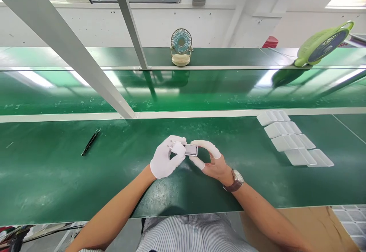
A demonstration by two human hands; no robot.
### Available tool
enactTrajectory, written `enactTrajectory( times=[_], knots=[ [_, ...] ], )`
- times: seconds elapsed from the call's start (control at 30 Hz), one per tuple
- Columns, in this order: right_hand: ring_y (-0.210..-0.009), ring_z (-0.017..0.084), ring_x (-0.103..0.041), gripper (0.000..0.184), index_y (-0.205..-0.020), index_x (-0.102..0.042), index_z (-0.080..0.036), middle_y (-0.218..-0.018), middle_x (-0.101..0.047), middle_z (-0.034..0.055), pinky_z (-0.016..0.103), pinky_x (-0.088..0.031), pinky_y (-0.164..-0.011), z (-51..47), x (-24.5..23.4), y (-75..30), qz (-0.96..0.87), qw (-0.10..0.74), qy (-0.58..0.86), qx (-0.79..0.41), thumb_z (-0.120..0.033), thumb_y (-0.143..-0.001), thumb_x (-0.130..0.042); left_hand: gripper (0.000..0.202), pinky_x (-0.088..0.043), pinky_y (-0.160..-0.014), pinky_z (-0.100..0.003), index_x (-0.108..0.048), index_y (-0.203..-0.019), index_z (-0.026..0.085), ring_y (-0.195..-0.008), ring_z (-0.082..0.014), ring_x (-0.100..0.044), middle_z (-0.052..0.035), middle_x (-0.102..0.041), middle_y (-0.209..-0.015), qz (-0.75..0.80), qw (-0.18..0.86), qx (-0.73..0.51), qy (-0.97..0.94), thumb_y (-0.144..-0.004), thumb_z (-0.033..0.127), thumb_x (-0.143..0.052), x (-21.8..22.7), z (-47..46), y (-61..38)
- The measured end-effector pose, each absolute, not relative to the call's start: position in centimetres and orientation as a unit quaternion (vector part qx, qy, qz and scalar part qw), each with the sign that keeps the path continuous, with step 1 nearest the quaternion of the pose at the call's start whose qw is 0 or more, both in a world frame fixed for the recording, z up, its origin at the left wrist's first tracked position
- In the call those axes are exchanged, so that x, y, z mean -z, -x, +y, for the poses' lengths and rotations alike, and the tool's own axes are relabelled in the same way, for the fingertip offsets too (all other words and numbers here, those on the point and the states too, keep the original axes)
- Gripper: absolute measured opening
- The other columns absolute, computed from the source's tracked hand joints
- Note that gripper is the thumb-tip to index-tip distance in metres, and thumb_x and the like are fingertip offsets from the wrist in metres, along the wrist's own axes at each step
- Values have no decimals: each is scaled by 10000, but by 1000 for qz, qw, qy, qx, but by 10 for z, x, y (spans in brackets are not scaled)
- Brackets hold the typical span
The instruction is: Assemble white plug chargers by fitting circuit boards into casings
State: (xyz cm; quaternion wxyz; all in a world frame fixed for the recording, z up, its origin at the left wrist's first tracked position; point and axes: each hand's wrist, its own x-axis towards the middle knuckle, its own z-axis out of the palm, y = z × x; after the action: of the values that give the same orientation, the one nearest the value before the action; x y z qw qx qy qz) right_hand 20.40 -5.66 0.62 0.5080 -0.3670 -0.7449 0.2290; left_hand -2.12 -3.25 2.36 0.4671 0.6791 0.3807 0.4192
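Observation:
In the head view, a small white plug-in charger is held over the green bench, with two metal prongs pointing left and a grey face in a white frame at its right end. My left hand, in a white glove, is closed around the prong end. From the right, my right hand grips the framed end between thumb and forefinger, both in white finger cots. How firmly those fingertips press is hard to see.
Black tweezers lie on the green bench to the left. Several clear plastic trays overlap at the right. A raised shelf behind carries a small fan and a green fan. A slanted metal post crosses the left side.

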Motion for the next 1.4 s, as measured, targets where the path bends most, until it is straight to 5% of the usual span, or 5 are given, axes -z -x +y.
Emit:
enactTrajectory(
  times=[0.17, 0.3, 0.57, 1.2, 1.4],
  knots=[
    [-1050, 233, -683, 426, -1310, -601, -278, -1241, -675, 106, 433, -613, -925, -51, 3, -196, -659, 559, 401, -303, -250, -900, -710, 694, -522, -976, -450, -427, -1487, 219, -1076, -267, -634, -126, -622, -1268, 399, 442, -414, -689, -859, 302, -712, -14, -26, 17],
    [-1044, 221, -676, 361, -1192, -661, -249, -1198, -699, 77, 380, -620, -880, -41, 5, -191, -439, 585, 420, -538, -387, -870, -750, 1020, -529, -786, -359, -332, -1555, 299, -827, -178, -568, -41, -605, -1100, 436, 371, -373, -730, -692, 244, -872, -13, -23, 8],
    [-693, 207, -709, 370, -992, -718, -180, -846, -733, 60, 393, -665, -663, -42, -1, -186, -366, 489, 376, -697, -537, -930, -647, 547, -484, -723, -308, -568, -1399, 328, -727, -143, -516, 13, -537, -871, 434, 315, -395, -746, -884, 276, -743, -11, -25, 3],
    [-649, 196, -709, 376, -943, -678, -175, -747, -719, 52, 350, -639, -608, -45, 0, -183, -387, 476, 369, -698, -539, -971, -590, 532, -511, -731, -306, -567, -1396, 314, -710, -130, -526, 13, -555, -893, 445, 344, -393, -728, -888, 271, -721, -2, -26, 6],
    [-756, 183, -699, 263, -1012, -710, -218, -960, -741, 50, 367, -639, -715, -39, 5, -187, -447, 514, 399, -614, -466, -952, -647, 637, -510, -781, -326, -509, -1460, 299, -826, -171, -576, -20, -618, -1011, 427, 365, -363, -744, -872, 396, -734, -12, -22, 10]
  ],
)
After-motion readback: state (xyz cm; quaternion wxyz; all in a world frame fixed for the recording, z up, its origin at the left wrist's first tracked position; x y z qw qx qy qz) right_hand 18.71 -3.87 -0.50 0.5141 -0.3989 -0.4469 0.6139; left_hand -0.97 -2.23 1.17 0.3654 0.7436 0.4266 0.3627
